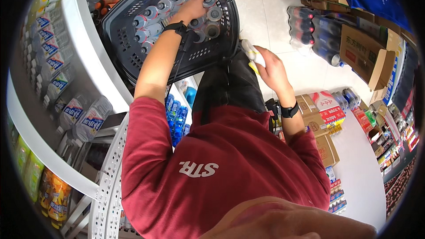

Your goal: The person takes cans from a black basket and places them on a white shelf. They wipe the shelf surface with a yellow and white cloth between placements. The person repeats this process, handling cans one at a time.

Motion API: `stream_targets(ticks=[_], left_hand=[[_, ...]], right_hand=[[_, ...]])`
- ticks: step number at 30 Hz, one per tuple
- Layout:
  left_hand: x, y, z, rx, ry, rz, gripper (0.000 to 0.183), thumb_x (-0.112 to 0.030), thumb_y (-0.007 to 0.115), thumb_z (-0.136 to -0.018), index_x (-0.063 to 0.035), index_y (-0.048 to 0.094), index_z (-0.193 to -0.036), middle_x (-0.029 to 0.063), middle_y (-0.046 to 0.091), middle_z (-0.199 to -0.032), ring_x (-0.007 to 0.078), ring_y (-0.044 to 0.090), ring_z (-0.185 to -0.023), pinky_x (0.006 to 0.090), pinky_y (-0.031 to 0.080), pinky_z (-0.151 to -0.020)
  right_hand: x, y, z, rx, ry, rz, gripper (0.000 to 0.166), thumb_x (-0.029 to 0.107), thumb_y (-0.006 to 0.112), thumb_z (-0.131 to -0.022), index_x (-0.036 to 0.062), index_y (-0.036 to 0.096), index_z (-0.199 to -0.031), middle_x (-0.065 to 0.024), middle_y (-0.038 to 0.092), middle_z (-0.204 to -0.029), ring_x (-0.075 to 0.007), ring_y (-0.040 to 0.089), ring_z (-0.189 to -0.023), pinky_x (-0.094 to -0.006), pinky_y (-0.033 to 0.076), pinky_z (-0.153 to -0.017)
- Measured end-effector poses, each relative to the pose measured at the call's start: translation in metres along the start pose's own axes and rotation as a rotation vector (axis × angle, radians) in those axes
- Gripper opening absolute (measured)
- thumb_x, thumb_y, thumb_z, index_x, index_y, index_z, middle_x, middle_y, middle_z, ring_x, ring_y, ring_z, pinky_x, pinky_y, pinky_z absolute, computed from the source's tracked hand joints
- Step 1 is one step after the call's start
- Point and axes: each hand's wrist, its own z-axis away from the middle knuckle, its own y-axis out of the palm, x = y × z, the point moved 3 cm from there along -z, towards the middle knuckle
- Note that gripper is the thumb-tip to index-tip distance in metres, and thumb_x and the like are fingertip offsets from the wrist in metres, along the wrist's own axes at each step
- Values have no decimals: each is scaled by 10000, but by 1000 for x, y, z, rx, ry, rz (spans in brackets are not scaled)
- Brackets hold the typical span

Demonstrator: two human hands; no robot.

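My left hand [195, 8] reaches into a black perforated plastic basket [121, 44]. Its fingers curl around the upper end of a clear bottle [209, 0] near the basket's far right corner. Several more bottles with dark caps [151, 12] stand or lean in rows beside it. The undersides of my left palm and some fingers are hidden. To the right, outside the basket, my right hand [273, 68] grips a bunched white and yellow cloth [253, 54] beside my dark trouser leg.
White shelving [96, 59] on my left carries rows of labelled plastic bottles [54, 63]. Blue bottles [177, 116] stand on a lower shelf under the basket. On the tiled floor [254, 6] at right are shrink-wrapped dark drink bottles [300, 26] and an opened cardboard box [365, 53]. Cartons [327, 108] stand by a white tabletop [358, 159].
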Motion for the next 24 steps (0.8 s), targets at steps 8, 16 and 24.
stream_targets(ticks=[8,16,24], left_hand=[[12,20,-34,-23,-81,82,452,-349,769,-844,-178,587,-1221,162,732,-1110,383,689,-1065,469,540,-886],[26,17,-19,-121,-156,153,398,-385,802,-814,-178,610,-1094,125,743,-939,378,710,-944,466,537,-780],[-4,-39,49,-238,-156,101,277,-363,710,-889,-194,608,-1083,166,728,-928,417,684,-918,502,525,-762]], right_hand=[[-24,-10,-10,52,68,3,469,6,695,-823,16,601,-1282,-198,690,-1121,-409,664,-1038,-458,540,-899],[-27,-21,-25,78,-13,-5,480,11,690,-828,20,590,-1298,-194,690,-1111,-412,664,-1027,-462,541,-889],[-22,-21,-54,78,-101,-42,488,8,699,-823,22,589,-1299,-200,693,-1114,-423,660,-1020,-474,544,-876]])
